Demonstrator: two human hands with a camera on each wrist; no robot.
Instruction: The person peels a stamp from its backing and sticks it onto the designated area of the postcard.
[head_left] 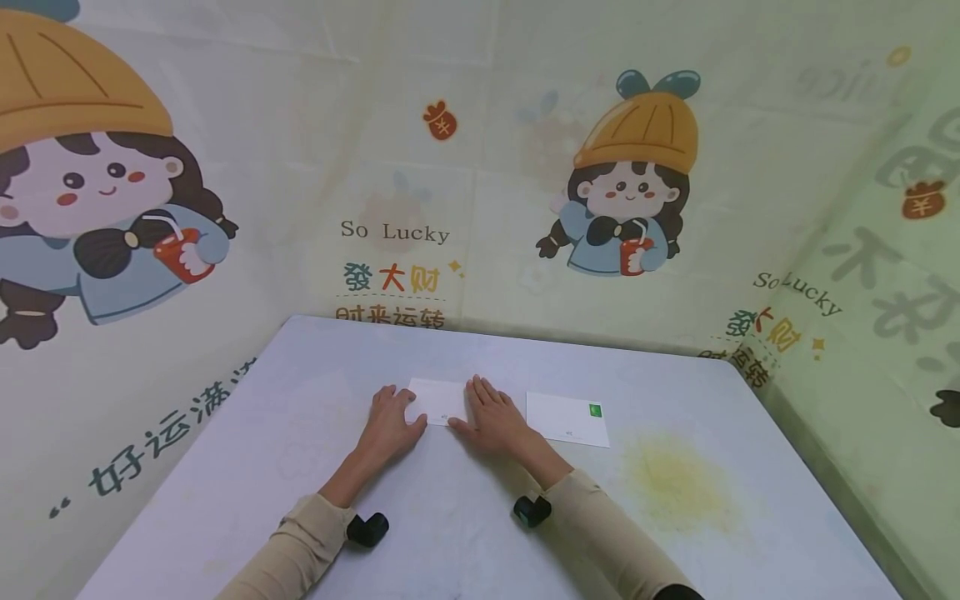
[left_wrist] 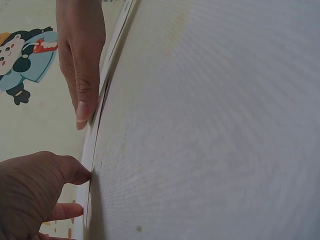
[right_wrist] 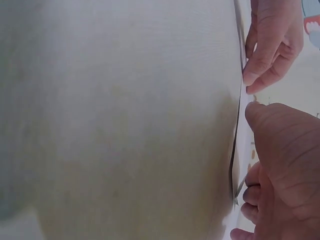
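A white envelope lies flat on the table between the two hands, with a small mark near its lower edge. At its left end rests my left hand, fingers slightly bent and spread, thumb touching near the lower corner. My right hand lies over the right end with its fingers nearly straight and its thumb out to the side; that end is hidden beneath it. Just right of this hand is a second white envelope with a green stamp. Both wrist views show the envelope edge-on, low against the tabletop.
The white table reaches back to a cloth wall printed with cartoon figures and lettering. A yellowish stain marks the tabletop at the right. Each wrist carries a black camera, the left camera and the right camera.
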